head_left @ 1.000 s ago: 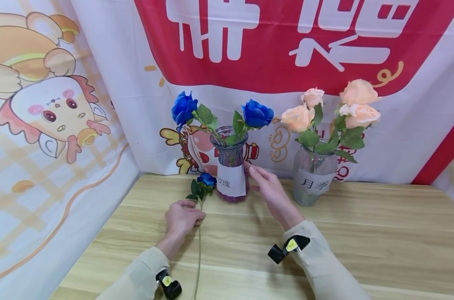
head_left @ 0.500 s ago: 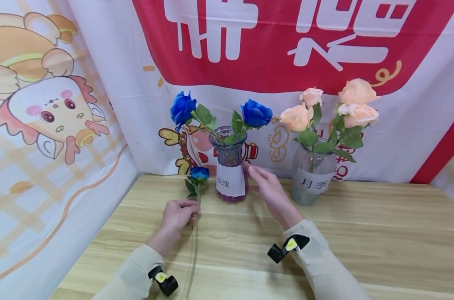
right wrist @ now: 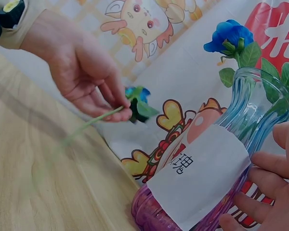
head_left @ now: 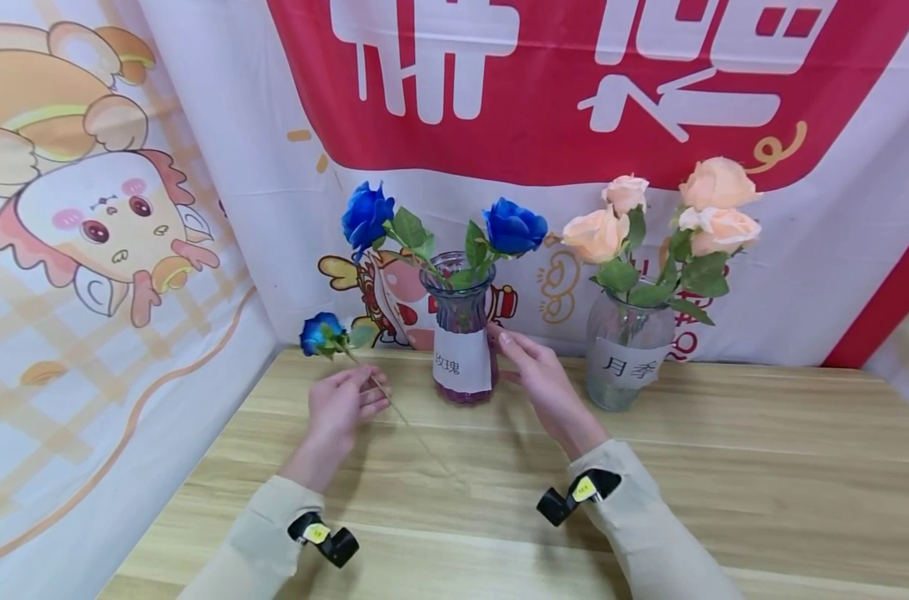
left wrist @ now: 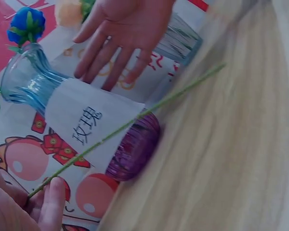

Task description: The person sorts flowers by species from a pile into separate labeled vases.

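My left hand (head_left: 342,402) pinches the thin green stem (left wrist: 102,141) of a blue rose (head_left: 322,333) just below its leaves. The bloom tilts to the left, and the bare stem slants down to the right over the table. Beside it stands a ribbed glass vase (head_left: 463,312), bluish above and purple at the base, with a white paper label (right wrist: 200,175). Two blue roses lean out of its mouth, one left (head_left: 367,218) and one right (head_left: 516,226). Fingers extended, my right hand (head_left: 540,383) touches the vase's right side without wrapping around it.
To the right, a clear glass vase (head_left: 606,390) with another paper label holds several peach roses (head_left: 715,185). A printed cloth backdrop (head_left: 454,142) rises behind the wooden table (head_left: 784,483). A second printed cloth (head_left: 222,400) borders the left side.
The left hand has shifted slightly left and up. The rose it holds has swung from nearly upright in view to a slant, bloom going left and stem end right. The right hand stays put.
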Tool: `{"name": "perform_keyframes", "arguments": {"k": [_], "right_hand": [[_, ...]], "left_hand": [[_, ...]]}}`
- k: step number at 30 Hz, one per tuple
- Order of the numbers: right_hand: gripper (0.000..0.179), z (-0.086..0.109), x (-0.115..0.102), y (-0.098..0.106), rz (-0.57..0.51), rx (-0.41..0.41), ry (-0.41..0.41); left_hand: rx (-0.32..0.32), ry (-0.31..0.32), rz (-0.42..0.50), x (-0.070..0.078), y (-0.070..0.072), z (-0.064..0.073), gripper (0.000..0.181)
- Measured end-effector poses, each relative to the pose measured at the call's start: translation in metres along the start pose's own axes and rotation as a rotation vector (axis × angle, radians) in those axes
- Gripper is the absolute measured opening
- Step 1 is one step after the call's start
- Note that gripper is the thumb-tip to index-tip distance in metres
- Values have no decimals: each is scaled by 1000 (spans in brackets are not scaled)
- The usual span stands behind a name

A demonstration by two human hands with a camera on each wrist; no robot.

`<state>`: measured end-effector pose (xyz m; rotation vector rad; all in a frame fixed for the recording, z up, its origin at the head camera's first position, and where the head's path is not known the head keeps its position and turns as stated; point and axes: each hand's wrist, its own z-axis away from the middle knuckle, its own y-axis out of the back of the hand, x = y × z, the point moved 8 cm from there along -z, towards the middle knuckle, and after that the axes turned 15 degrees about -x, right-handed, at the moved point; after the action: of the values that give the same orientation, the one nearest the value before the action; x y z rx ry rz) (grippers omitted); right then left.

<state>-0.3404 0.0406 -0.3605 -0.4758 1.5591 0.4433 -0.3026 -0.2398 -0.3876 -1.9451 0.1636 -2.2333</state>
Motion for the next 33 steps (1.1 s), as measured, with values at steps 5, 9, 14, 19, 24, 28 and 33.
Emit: {"name": "perform_keyframes", "arguments": {"k": [5,9,14,19,24,28,33], "right_hand": [[54,0,0,0,1,-1,1],[53,0,0,0,4,-1,2],[52,0,0,0,2,-1,5],[53,1,0,0,2,0,9],[53,1,0,1,0,5,5],[53,0,1,1,-1,7,2],[53,0,1,1,6,5,-3]], "left_hand": [[36,-50,139,20,2,2,21],[63,-104,252,42,3,5,16],[108,-185,415,68,4,9,10],[136,-270,540,88,1,11,7],[150,-388,591,109,-6,13,6],[175,-451,586,122,-11,14,7],[196,-486,618,131,-19,12,5]]}}
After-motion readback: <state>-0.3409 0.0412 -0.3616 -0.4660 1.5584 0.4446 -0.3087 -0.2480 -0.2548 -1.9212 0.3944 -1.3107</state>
